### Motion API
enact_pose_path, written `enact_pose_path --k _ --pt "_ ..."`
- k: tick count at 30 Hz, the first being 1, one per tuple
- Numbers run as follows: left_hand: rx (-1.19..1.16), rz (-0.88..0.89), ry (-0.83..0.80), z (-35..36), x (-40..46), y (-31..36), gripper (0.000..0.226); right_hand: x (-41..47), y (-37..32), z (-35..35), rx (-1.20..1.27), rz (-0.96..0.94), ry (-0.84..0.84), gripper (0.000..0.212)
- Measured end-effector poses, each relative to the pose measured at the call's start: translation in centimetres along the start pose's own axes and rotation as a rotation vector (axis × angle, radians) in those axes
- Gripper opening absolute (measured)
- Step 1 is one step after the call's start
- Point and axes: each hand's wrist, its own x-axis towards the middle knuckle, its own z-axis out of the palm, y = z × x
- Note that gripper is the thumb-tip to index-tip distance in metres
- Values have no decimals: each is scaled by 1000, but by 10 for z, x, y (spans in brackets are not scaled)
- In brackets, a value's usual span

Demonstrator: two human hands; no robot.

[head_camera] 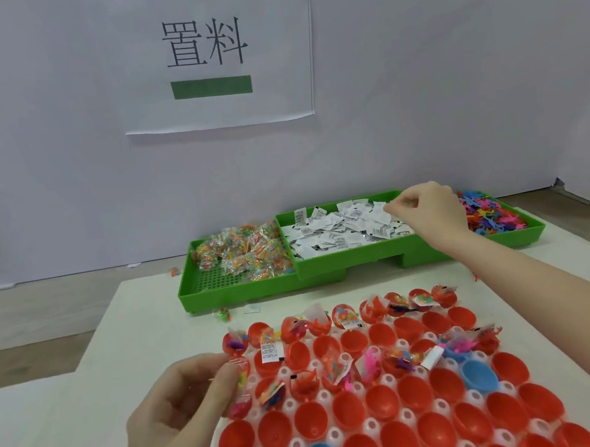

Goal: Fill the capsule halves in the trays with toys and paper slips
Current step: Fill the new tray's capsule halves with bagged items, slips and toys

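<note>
Red capsule halves (382, 404) fill a white tray (406, 415) at 6 o'clock, with a few blue halves (478, 376) among them (some hold toys and slips). At 7 o'clock, the left hand (182, 404) curls its fingers at the tray's edge, pinching a small bagged toy (241, 376). At 1 o'clock, the right hand (429, 212) reaches over a green bin (350, 259), fingertips pinching a slip from the paper slips (343, 232). Bagged toys (241, 254) lie at 11 o'clock of the tray, bright figures (489, 216) at 2 o'clock.
</note>
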Motion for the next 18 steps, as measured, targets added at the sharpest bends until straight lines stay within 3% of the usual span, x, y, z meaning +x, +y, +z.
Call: enact_pose_path --k 5,8,10,14,18 --pt "10 -28 -147 6 -8 17 20 -49 -55 -20 444 -182 -56 17" --pt "-2 -84 -211 9 -19 19 19 -100 -90 -34 582 -411 -103 11" --pt "-41 -111 -264 13 -25 24 19 -129 -105 -43 528 -612 -92 16" --pt "-229 -217 -342 19 -35 34 28 -166 -113 -47 182 -957 -15 14" --pt "-275 -234 -431 15 -41 41 28 -186 -104 -50 127 -996 -50 17"
